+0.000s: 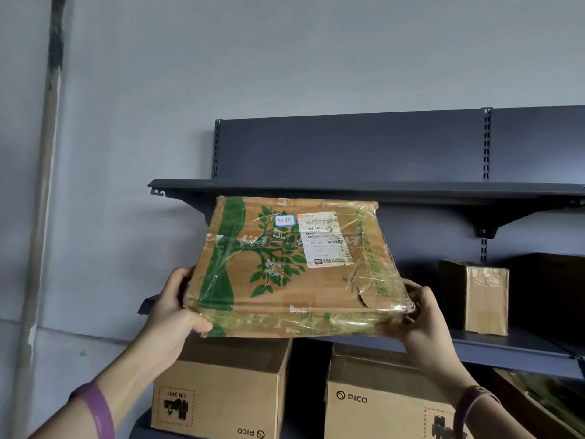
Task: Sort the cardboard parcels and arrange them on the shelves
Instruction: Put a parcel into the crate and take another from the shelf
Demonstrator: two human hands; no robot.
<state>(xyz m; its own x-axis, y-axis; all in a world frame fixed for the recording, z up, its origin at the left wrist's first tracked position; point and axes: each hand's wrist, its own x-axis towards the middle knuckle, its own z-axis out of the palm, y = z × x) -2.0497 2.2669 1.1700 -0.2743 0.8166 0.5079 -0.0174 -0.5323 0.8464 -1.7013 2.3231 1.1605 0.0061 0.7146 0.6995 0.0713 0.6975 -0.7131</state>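
One battered, tape-wrapped, green-printed parcel (294, 267)

The parcel (294, 267) sits between the left hand (174, 315) and the right hand (421, 324), just under the top shelf (348, 188). A small box (484, 296) stands on the middle shelf (512, 350), right of the right hand. The first carton (221, 391) lies below the left hand, the second carton (380, 400) below the right hand.

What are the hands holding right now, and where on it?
A taped cardboard parcel: left hand grips its near left corner, right hand its near right corner.
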